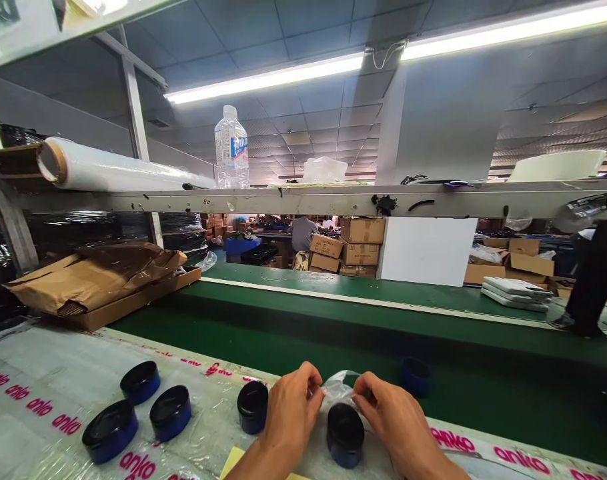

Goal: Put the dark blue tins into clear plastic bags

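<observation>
My left hand [291, 413] pinches one side of a small clear plastic bag [338, 387] between thumb and fingertips. Opposite it, my right hand [396, 417] has its fingers closed on the bag's other side. Just below the bag, between my hands, sits a round dark-blue piece with a black top [345, 433]. A similar round piece [252, 407] stands close to the left of my left hand. Several more lie farther left, among them a larger-looking one [110, 430]. Beyond my right hand, another round blue piece [415, 375] rests on the green belt.
A green conveyor belt [223, 327] runs across behind the film-covered table edge printed "anko" [38, 407]. Brown paper in a cardboard tray [133, 307] lies at left. Overhead, a metal shelf [303, 201] carries a water bottle [232, 150] and a film roll [123, 167]. A person [302, 235] sits far back.
</observation>
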The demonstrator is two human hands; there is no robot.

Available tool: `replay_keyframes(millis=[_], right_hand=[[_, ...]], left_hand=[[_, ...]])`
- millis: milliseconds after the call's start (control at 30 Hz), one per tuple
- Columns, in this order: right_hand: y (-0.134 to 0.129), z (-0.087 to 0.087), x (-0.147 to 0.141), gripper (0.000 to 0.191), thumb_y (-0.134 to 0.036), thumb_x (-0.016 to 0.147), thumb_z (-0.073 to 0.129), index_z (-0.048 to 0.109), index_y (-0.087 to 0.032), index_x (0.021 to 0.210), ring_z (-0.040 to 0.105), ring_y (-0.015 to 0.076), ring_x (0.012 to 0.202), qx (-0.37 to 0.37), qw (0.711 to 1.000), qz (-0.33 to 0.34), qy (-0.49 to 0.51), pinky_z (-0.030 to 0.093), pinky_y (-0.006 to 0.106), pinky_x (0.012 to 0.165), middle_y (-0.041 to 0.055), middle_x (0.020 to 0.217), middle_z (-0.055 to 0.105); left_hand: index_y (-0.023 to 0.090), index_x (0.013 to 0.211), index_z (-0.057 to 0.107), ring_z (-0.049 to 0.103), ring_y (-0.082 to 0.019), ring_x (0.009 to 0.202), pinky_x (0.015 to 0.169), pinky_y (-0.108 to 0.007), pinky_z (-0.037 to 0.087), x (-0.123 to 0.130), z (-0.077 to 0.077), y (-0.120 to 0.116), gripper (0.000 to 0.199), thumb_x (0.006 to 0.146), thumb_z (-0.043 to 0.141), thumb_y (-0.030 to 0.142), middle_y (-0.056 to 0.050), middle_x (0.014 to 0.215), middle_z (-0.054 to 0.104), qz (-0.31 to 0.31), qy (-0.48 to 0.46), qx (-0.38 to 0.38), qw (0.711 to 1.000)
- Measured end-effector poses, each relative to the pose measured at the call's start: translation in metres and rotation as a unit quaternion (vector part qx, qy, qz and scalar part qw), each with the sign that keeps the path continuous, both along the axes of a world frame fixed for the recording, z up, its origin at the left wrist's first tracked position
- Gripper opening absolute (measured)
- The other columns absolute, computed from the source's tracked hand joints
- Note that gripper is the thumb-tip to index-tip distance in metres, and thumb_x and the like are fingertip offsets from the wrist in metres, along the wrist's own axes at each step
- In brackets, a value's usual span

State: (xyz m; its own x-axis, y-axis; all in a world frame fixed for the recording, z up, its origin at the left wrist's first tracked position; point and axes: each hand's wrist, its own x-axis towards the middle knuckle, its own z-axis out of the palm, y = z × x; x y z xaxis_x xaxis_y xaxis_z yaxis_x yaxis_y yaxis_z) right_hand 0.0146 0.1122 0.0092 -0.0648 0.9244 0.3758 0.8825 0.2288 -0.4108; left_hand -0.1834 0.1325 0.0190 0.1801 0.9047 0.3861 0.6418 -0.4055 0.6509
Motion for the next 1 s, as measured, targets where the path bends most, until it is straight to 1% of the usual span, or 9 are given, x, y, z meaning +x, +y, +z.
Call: replay_keyframes(millis=[167,300,367,500,567,633,800,900,1000], right_hand=[[-0.012,0.003,0.007,0.020,-0.029,0.093,0.050,0.070,-0.029,0.089,0.069,0.0208,0.072,-0.034,0.999,0.010,0.022,0.044,0.029,0.064,-0.0023,0.082,0.074],[-0.022,0.000,0.011,0.021,-0.026,0.093,0.049,0.069,-0.029,0.088,0.070,0.0219,0.078,-0.039,0.998,0.040,-0.011,0.045,0.029,0.065,-0.0014,0.089,0.074],[-0.025,-0.006,0.012,0.022,-0.022,0.093,0.048,0.068,-0.029,0.089,0.071,0.0221,0.083,-0.028,0.997,0.054,-0.040,0.047,0.029,0.067,-0.0011,0.095,0.074],[-0.027,-0.022,0.016,0.026,-0.020,0.096,0.044,0.068,-0.029,0.098,0.072,0.0216,0.086,0.032,0.993,0.070,-0.089,0.051,0.030,0.071,0.0008,0.103,0.074],[-0.027,-0.025,0.018,0.027,-0.021,0.097,0.043,0.068,-0.029,0.102,0.072,0.0217,0.087,0.058,0.988,0.091,-0.108,0.052,0.030,0.072,0.0018,0.105,0.073],[-0.024,-0.022,0.018,0.027,-0.021,0.098,0.042,0.068,-0.029,0.102,0.072,0.0213,0.087,0.051,0.989,0.095,-0.105,0.051,0.029,0.071,0.0013,0.104,0.073],[-0.013,-0.009,0.010,0.022,-0.022,0.095,0.048,0.069,-0.029,0.091,0.072,0.0213,0.080,-0.033,0.999,-0.004,-0.040,0.048,0.029,0.066,-0.0019,0.091,0.075],[-0.010,-0.008,0.005,0.022,-0.018,0.092,0.051,0.070,-0.029,0.089,0.072,0.0213,0.077,-0.040,0.999,-0.008,-0.033,0.047,0.028,0.064,-0.0029,0.086,0.075],[-0.015,-0.013,0.007,0.022,-0.019,0.093,0.051,0.070,-0.031,0.088,0.072,0.0199,0.076,-0.048,0.998,0.014,-0.024,0.048,0.027,0.064,-0.0046,0.085,0.075]], left_hand=[[0.022,0.079,0.061,0.058,-0.014,0.061,0.059,-0.024,0.032,-0.005,-0.005,-0.011,0.013,0.082,0.055,0.012,0.003,0.067,0.066,-0.018,0.020,0.000,1.000],[0.022,0.082,0.062,0.062,-0.015,0.069,0.063,-0.024,0.037,-0.011,-0.011,-0.016,0.019,0.081,0.053,0.006,0.002,0.078,0.069,-0.067,0.052,0.022,0.996],[0.021,0.084,0.062,0.064,-0.016,0.074,0.066,-0.024,0.039,-0.014,-0.015,-0.016,0.023,0.080,0.051,0.001,0.001,0.083,0.070,-0.081,0.074,0.041,0.993],[0.020,0.083,0.061,0.064,-0.015,0.077,0.067,-0.023,0.040,-0.017,-0.019,-0.016,0.027,0.076,0.050,-0.004,0.000,0.086,0.069,-0.107,0.114,0.073,0.985],[0.020,0.082,0.061,0.064,-0.015,0.077,0.068,-0.022,0.039,-0.017,-0.019,-0.016,0.028,0.075,0.051,-0.005,0.000,0.088,0.069,-0.113,0.116,0.068,0.984],[0.021,0.081,0.061,0.064,-0.014,0.076,0.067,-0.022,0.039,-0.016,-0.020,-0.014,0.024,0.077,0.055,-0.001,0.002,0.085,0.069,-0.091,0.094,0.043,0.990],[0.022,0.080,0.059,0.058,-0.014,0.058,0.055,-0.022,0.032,-0.008,-0.019,-0.006,0.007,0.086,0.059,0.018,0.005,0.063,0.063,0.001,0.044,-0.015,0.999],[0.021,0.078,0.059,0.056,-0.013,0.056,0.053,-0.022,0.031,-0.006,-0.019,-0.005,0.007,0.084,0.062,0.019,0.005,0.063,0.063,0.012,0.046,-0.021,0.999],[0.021,0.077,0.061,0.057,-0.012,0.058,0.054,-0.021,0.033,-0.009,-0.021,-0.010,0.009,0.079,0.065,0.014,0.006,0.066,0.064,-0.002,0.063,-0.005,0.998]])
